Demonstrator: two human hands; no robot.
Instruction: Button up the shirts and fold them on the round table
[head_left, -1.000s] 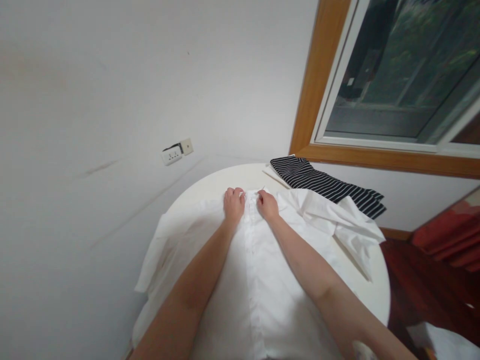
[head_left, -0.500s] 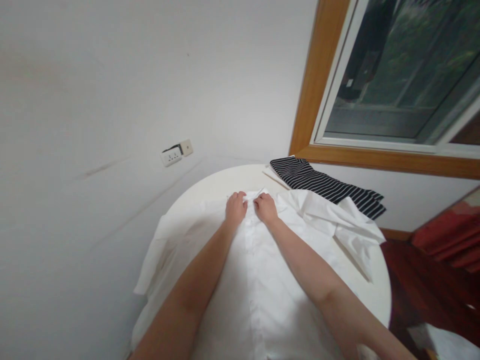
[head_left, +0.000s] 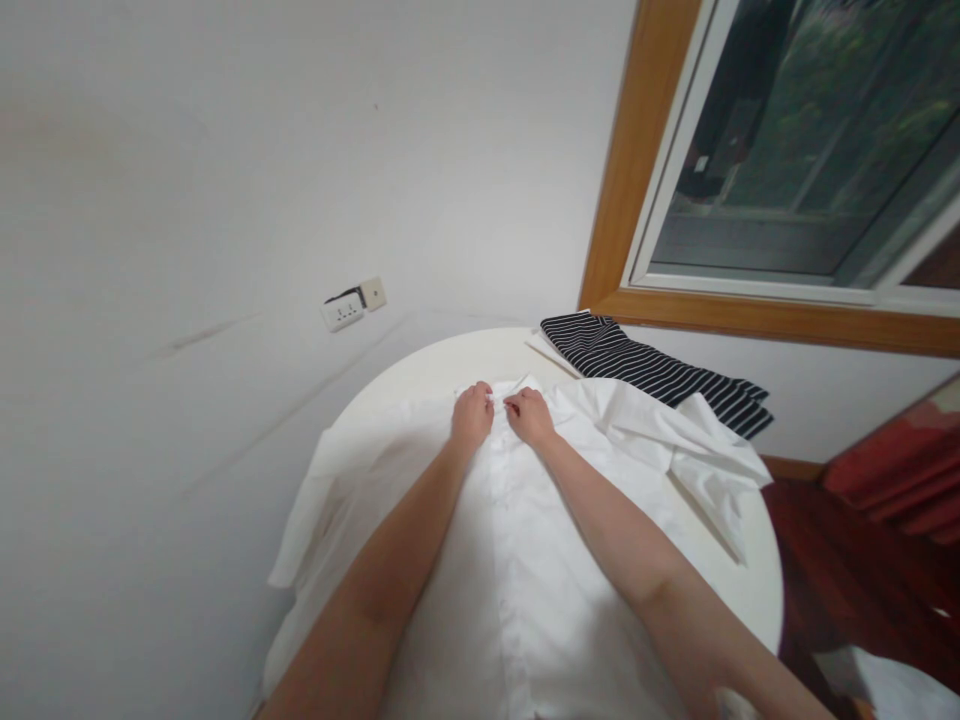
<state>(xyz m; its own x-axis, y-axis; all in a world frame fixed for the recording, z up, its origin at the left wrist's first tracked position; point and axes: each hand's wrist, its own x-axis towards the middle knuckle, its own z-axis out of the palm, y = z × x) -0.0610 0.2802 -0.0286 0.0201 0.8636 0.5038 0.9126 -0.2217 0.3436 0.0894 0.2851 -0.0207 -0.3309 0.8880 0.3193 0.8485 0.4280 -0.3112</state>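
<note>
A white button-up shirt (head_left: 480, 590) lies front side up across a round white table, its collar at the far end and its sleeves out to both sides. My left hand (head_left: 472, 415) is closed on the shirt at the left of the collar opening, fingers curled into the cloth. Just across from it, my right hand (head_left: 529, 414) pinches the right side of the same opening. A small gap separates the two hands at the top of the button placket. Whether a button is between the fingers is too small to tell.
The round white table (head_left: 442, 358) stands against the wall. Black-and-white striped clothing (head_left: 645, 365) lies folded at its back right, under a wood-framed window (head_left: 780, 312). A wall socket (head_left: 345, 312) is at the left. White cloth (head_left: 892, 685) shows at the lower right.
My right fingers have shifted slightly left, toward my left hand, at the collar. The shirt and the arms stay almost where they were.
</note>
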